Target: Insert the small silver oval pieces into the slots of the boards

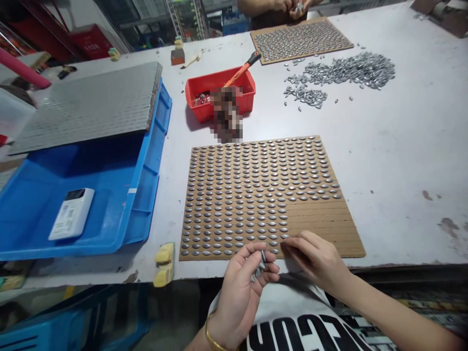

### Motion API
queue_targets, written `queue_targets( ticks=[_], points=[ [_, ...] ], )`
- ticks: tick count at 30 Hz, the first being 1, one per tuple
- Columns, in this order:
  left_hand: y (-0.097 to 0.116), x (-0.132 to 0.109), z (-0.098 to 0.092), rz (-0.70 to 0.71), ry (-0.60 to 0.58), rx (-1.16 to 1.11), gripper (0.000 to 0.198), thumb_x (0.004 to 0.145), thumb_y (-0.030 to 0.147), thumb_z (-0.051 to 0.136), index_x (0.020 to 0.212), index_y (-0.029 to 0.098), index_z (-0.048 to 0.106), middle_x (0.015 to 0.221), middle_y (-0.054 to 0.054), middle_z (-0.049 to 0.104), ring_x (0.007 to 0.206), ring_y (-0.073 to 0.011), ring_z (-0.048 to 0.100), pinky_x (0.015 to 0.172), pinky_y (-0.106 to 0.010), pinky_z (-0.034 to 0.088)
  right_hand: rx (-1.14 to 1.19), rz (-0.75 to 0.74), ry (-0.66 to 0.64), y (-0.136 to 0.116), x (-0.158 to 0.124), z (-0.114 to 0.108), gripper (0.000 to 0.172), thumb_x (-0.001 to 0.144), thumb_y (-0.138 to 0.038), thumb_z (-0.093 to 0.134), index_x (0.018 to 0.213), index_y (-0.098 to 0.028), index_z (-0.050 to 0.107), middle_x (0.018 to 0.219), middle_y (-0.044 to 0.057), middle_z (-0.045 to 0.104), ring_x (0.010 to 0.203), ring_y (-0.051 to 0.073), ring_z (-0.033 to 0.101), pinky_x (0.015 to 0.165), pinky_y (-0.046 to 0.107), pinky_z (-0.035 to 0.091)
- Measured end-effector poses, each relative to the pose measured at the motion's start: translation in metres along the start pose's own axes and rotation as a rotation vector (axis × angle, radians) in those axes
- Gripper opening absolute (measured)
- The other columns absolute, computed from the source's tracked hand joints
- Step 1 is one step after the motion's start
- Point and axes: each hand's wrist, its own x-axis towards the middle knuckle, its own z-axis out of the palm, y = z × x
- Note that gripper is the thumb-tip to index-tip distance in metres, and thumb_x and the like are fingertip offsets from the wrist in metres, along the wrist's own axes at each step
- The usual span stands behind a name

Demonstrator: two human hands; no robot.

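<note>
A brown slotted board (321,229) lies on the table in front of me, mostly filled with rows of small oval metal pieces (256,190); its near right corner is bare. My left hand (243,287) is cupped at the table's near edge, closed around a few of the metal pieces (260,267). My right hand (318,258) rests on the board's near edge, fingertips pinched together at the last filled row; what it pinches is too small to make out.
A loose heap of metal pieces (347,70) lies at the back right. A red bin (219,92) holds an orange-handled hammer (243,68). A blue tray (109,195) on the left holds a white device (72,213) and a grey board (87,105). Another person's hands (292,6) work over a second board (300,39).
</note>
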Motion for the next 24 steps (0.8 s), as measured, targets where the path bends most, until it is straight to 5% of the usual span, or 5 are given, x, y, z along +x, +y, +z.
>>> queue_targets(
  ticks=[13, 24],
  points=[
    [-0.0029, 0.0017, -0.0024, -0.011, 0.004, 0.023, 0.021, 0.085, 0.022, 0.062, 0.103, 0.013, 0.058, 0.087, -0.006, 0.066, 0.069, -0.0114, 0.062, 0.065, -0.023, 0.05, -0.295, -0.131, -0.1, -0.0036, 0.002, -0.0023, 0.023, 0.091, -0.01, 0.044, 0.102, -0.016, 0.063, 0.082, 0.007, 0.06, 0.075, 0.016, 0.053, 0.062, 0.025, 0.043],
    [-0.0041, 0.0018, 0.001, -0.049, 0.015, 0.024, 0.025, 0.084, 0.024, 0.064, 0.105, 0.013, 0.056, 0.099, -0.013, 0.069, 0.082, -0.0171, 0.067, 0.079, -0.031, 0.053, -0.132, -0.08, -0.079, -0.0034, 0.0037, -0.005, 0.023, 0.091, -0.009, 0.044, 0.101, -0.018, 0.063, 0.08, 0.006, 0.059, 0.073, 0.015, 0.055, 0.062, 0.025, 0.045]
  ],
)
